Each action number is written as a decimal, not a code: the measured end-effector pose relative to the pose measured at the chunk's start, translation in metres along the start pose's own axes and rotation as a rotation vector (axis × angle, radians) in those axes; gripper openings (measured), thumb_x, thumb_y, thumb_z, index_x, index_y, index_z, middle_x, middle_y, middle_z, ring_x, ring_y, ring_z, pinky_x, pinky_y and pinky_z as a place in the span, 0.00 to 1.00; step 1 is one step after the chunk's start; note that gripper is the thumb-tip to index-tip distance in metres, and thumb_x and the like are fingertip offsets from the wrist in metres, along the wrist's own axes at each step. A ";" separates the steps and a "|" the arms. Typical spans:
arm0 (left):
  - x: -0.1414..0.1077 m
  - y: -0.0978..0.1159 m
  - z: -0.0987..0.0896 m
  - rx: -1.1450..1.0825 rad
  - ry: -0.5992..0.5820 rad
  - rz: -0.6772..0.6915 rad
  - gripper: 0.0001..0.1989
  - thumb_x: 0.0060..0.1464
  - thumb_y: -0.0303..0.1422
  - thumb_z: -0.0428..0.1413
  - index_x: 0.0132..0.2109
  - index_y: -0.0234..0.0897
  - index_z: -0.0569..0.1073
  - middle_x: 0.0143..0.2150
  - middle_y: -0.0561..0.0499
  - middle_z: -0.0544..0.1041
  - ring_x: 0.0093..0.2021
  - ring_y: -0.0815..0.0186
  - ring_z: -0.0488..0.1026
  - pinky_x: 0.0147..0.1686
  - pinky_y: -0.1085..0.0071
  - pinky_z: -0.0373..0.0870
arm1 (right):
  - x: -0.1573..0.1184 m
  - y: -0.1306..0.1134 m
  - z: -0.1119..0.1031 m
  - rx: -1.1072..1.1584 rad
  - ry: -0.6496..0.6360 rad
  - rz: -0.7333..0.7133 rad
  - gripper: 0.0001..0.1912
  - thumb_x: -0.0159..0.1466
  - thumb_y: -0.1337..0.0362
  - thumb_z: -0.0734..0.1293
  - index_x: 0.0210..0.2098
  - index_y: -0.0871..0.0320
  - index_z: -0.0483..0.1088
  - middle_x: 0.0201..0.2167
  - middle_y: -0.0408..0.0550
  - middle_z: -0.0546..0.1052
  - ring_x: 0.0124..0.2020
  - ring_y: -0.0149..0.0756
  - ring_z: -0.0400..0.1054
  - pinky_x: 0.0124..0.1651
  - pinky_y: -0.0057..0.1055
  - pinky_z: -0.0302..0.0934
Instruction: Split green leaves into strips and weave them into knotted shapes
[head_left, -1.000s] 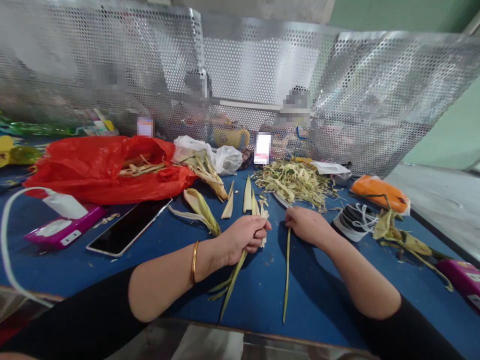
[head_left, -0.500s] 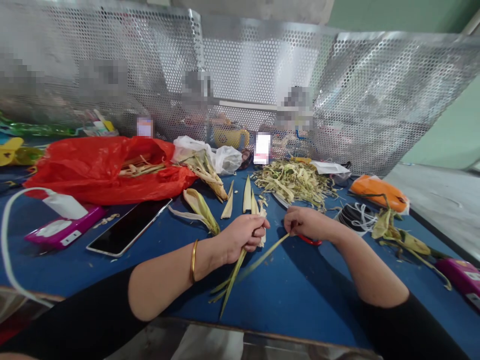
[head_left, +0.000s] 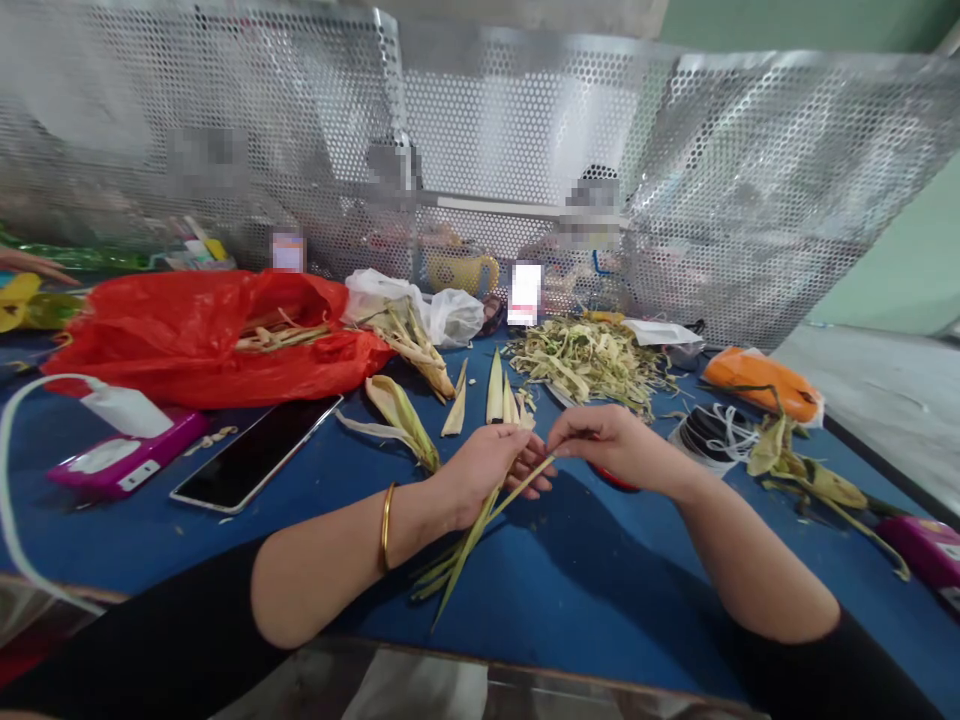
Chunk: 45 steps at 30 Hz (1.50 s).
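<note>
In the middle, my left hand (head_left: 484, 470) holds a bundle of corn husks (head_left: 463, 562), with its fingers partly loosened. Pale pointed husk pieces stick out past the far side of that hand, and thin green-yellow strips trail toward the near edge. Thumb and fingertips of my right hand (head_left: 611, 445) pinch the end of one thin husk strip (head_left: 523, 487), right by the left fingers. Red-handled scissors (head_left: 621, 483) lie partly hidden under the right hand. Beside the left wrist rest a curled husk (head_left: 401, 415) and a small husk piece (head_left: 456, 405).
Shredded husks (head_left: 592, 365) are heaped behind my right hand. A red plastic bag (head_left: 172, 340) of husks, a phone (head_left: 255, 455) and a purple power strip (head_left: 127, 465) lie left. Rightward are a cord spool (head_left: 709, 440) and an orange packet (head_left: 761, 385). A perforated metal screen (head_left: 517, 130) stands behind.
My right hand has moved left with the husk strip, up to my left hand. The left fingers have opened from a tighter grip. Another person's hand has appeared at the far left.
</note>
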<state>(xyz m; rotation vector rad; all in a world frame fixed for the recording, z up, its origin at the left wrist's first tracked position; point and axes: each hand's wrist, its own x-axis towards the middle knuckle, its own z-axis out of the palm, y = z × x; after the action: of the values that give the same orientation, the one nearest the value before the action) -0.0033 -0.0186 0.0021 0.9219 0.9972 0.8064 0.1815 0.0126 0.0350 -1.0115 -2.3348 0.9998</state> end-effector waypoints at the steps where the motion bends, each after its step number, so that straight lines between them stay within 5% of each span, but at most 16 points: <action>1: -0.001 0.001 0.001 0.009 -0.021 -0.017 0.12 0.62 0.31 0.45 0.34 0.32 0.69 0.29 0.46 0.76 0.22 0.70 0.73 0.23 0.75 0.69 | 0.002 0.002 0.006 0.017 0.058 0.022 0.03 0.59 0.65 0.66 0.32 0.58 0.70 0.25 0.41 0.73 0.29 0.31 0.67 0.33 0.27 0.59; 4: -0.003 0.000 0.002 0.034 -0.074 -0.031 0.12 0.62 0.34 0.46 0.34 0.32 0.69 0.29 0.47 0.76 0.19 0.72 0.70 0.17 0.76 0.64 | 0.004 0.005 0.017 0.063 0.212 0.062 0.07 0.57 0.65 0.67 0.36 0.57 0.67 0.25 0.40 0.74 0.27 0.31 0.68 0.32 0.27 0.60; 8: -0.003 -0.002 -0.001 0.033 -0.134 -0.042 0.13 0.62 0.33 0.45 0.34 0.32 0.70 0.24 0.49 0.73 0.14 0.75 0.62 0.13 0.79 0.53 | 0.004 0.003 0.021 0.020 0.266 0.025 0.12 0.58 0.65 0.66 0.43 0.56 0.69 0.28 0.41 0.76 0.29 0.32 0.69 0.35 0.29 0.62; 20: -0.007 0.006 -0.005 -0.066 -0.297 -0.123 0.14 0.63 0.37 0.45 0.31 0.35 0.65 0.19 0.61 0.51 0.15 0.78 0.44 0.15 0.80 0.41 | 0.006 0.003 0.016 0.095 0.280 -0.027 0.06 0.59 0.61 0.68 0.30 0.57 0.74 0.27 0.44 0.77 0.31 0.33 0.68 0.36 0.30 0.61; 27: -0.006 0.007 -0.003 -0.081 -0.290 -0.121 0.14 0.63 0.38 0.44 0.29 0.37 0.59 0.19 0.62 0.50 0.15 0.78 0.42 0.14 0.80 0.40 | 0.006 -0.001 0.014 0.359 0.217 0.069 0.14 0.57 0.61 0.69 0.42 0.58 0.73 0.27 0.41 0.75 0.28 0.29 0.68 0.34 0.28 0.63; 31: -0.008 0.006 -0.002 -0.079 -0.316 -0.142 0.13 0.62 0.37 0.46 0.30 0.37 0.59 0.19 0.62 0.49 0.15 0.78 0.41 0.14 0.81 0.39 | 0.006 -0.006 0.020 0.488 0.116 0.083 0.12 0.55 0.59 0.71 0.35 0.60 0.75 0.25 0.44 0.77 0.28 0.31 0.71 0.35 0.29 0.65; 39: -0.008 0.007 -0.006 -0.026 -0.386 -0.158 0.13 0.61 0.41 0.47 0.33 0.37 0.64 0.19 0.61 0.51 0.16 0.77 0.44 0.15 0.80 0.43 | 0.005 0.001 0.021 0.557 0.148 0.134 0.12 0.57 0.58 0.70 0.27 0.60 0.69 0.19 0.42 0.76 0.22 0.27 0.69 0.29 0.25 0.63; 45: -0.005 0.007 -0.008 0.167 -0.363 -0.023 0.16 0.58 0.45 0.50 0.30 0.38 0.61 0.19 0.61 0.51 0.16 0.76 0.47 0.15 0.78 0.49 | 0.007 0.002 0.021 0.419 0.254 0.181 0.13 0.57 0.55 0.68 0.26 0.58 0.66 0.18 0.40 0.74 0.20 0.29 0.69 0.27 0.26 0.64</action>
<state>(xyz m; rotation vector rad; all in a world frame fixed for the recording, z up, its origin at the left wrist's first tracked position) -0.0139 -0.0183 0.0081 1.1513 0.7618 0.5156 0.1653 0.0089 0.0202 -1.1122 -1.7562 1.2786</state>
